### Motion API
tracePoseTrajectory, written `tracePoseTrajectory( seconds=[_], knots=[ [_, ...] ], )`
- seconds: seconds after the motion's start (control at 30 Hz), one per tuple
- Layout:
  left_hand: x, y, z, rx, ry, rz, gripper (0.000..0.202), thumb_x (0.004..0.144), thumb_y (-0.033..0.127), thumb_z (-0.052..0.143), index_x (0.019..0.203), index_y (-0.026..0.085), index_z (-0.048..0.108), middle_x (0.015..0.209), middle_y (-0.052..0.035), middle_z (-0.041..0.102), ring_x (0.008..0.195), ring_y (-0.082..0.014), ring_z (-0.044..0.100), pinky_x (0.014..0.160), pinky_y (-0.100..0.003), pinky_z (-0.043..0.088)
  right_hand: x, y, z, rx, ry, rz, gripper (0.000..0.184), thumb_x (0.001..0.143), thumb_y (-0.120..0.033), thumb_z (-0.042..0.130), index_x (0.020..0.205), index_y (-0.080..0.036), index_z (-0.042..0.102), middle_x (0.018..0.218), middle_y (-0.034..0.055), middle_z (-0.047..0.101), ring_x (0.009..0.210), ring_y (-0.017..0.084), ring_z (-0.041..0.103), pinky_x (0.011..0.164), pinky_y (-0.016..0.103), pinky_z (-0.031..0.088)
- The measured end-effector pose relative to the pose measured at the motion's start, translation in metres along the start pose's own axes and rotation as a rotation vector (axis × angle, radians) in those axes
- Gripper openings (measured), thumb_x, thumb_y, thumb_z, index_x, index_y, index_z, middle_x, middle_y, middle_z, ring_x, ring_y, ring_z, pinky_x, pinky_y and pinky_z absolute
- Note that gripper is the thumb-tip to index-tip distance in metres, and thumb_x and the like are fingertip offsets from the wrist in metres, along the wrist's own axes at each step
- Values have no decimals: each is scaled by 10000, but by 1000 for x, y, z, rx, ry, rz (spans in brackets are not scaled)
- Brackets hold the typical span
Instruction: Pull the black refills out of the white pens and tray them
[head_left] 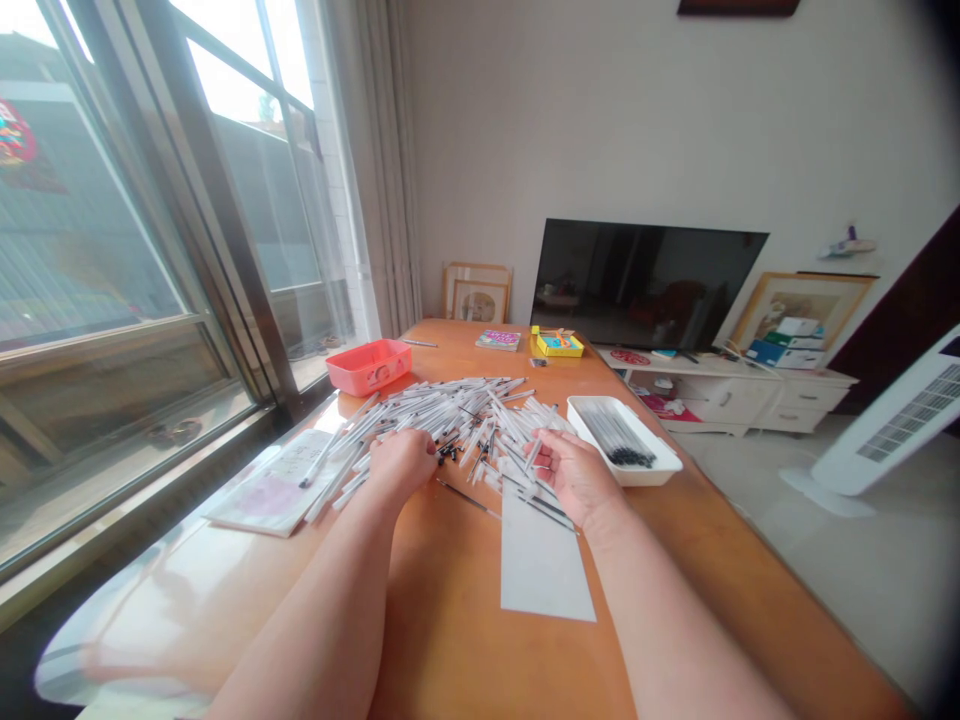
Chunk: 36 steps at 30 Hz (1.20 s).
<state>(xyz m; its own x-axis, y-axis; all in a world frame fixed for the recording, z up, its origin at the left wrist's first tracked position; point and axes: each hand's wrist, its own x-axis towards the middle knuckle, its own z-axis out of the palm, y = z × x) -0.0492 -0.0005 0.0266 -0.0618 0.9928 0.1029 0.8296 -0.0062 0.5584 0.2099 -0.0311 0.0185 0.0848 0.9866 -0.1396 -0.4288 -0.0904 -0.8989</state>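
A large heap of white pen barrels [457,425] with black tips lies across the orange wooden table [442,600]. My left hand [401,465] rests at the heap's near edge, its fingers bunched towards a cluster of black tips. Whatever they grip is hidden. My right hand [574,475] is turned palm up at the heap's right side, with a white barrel against its fingers. Just beyond it stands a white tray [660,460] holding a bundle of black-tipped refills [619,437]. Thin black refills [469,498] lie loose below the heap.
A white paper strip [540,565] lies under my forearms. Papers [274,490] lie on the left by the window [112,250]. At the far end stand a coral plastic box [367,366], a booklet [498,340] and a yellow box [559,345].
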Motion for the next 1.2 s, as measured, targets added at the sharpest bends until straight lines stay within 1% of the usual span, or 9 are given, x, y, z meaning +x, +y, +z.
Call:
tracePoseTrajectory(
  seconds=[0.13, 0.3, 0.4, 0.47, 0.57, 0.67, 0.8, 0.97, 1.2],
  knots=[
    [-1, 4, 5, 354, 16, 98, 161, 670, 138, 604, 753, 224, 712, 871, -139, 725, 1019, -376, 617, 924, -500, 353, -2, -2, 2, 1, 0, 0, 224, 739, -336, 799, 871, -180, 706, 809, 75, 740, 652, 126, 618, 524, 190, 460],
    [-2, 7, 9, 420, 16, 122, 165, 722, 142, 563, 800, 207, 693, 864, -139, 719, 995, -363, 630, 922, -506, 362, -5, -4, 4, -1, 9, 1, 208, 762, -317, 774, 888, -170, 699, 804, 80, 735, 658, 125, 618, 525, 184, 457],
    [-3, 9, 6, 356, 62, 117, 171, 781, 168, 542, 860, 204, 690, 843, -122, 712, 936, -322, 641, 895, -462, 393, -6, -4, 5, -4, 8, -4, 219, 757, -321, 779, 887, -168, 692, 805, 81, 734, 660, 126, 618, 526, 186, 460],
    [-5, 14, 4, 192, 76, 108, 213, 802, 185, 549, 958, 210, 691, 845, -92, 705, 832, -259, 640, 811, -383, 430, -6, -4, 5, -4, 9, -5, 228, 750, -327, 785, 878, -169, 683, 803, 78, 735, 655, 127, 621, 524, 188, 463],
    [-10, 24, 3, -251, 20, 50, 299, 834, 233, 569, 1117, 218, 664, 799, -31, 667, 637, -157, 571, 628, -276, 415, -8, -5, 7, 9, 5, -17, 250, 727, -335, 807, 855, -179, 659, 795, 66, 736, 656, 132, 637, 532, 196, 478],
    [-14, 33, 6, -719, -86, 17, 226, 806, 270, 654, 1015, 182, 660, 743, -6, 633, 604, -116, 541, 584, -234, 408, -9, -5, 9, 36, -11, -56, 269, 710, -320, 824, 840, -190, 627, 819, 62, 747, 708, 147, 675, 581, 209, 514],
    [-17, 40, 14, -1118, -220, -68, 147, 773, 248, 724, 843, 167, 623, 733, -21, 647, 644, -108, 586, 638, -223, 460, -12, -5, 13, 70, -27, -106, 266, 713, -290, 820, 847, -192, 613, 850, 63, 755, 779, 167, 712, 678, 245, 563],
    [-20, 45, 20, -1398, -315, -181, 158, 807, 108, 677, 955, 147, 642, 830, -68, 696, 721, -118, 664, 708, -222, 519, -17, -5, 20, 61, -32, -178, 266, 735, -298, 812, 894, -192, 626, 886, 60, 753, 832, 185, 726, 762, 290, 585],
    [-26, 51, 20, -1479, -415, -245, 60, 901, 118, 593, 943, 120, 637, 868, -89, 699, 686, -105, 663, 664, -209, 538, -21, -4, 27, 13, -26, -289, 259, 768, -333, 793, 908, -194, 625, 896, 42, 739, 848, 189, 723, 814, 331, 589]
  ],
)
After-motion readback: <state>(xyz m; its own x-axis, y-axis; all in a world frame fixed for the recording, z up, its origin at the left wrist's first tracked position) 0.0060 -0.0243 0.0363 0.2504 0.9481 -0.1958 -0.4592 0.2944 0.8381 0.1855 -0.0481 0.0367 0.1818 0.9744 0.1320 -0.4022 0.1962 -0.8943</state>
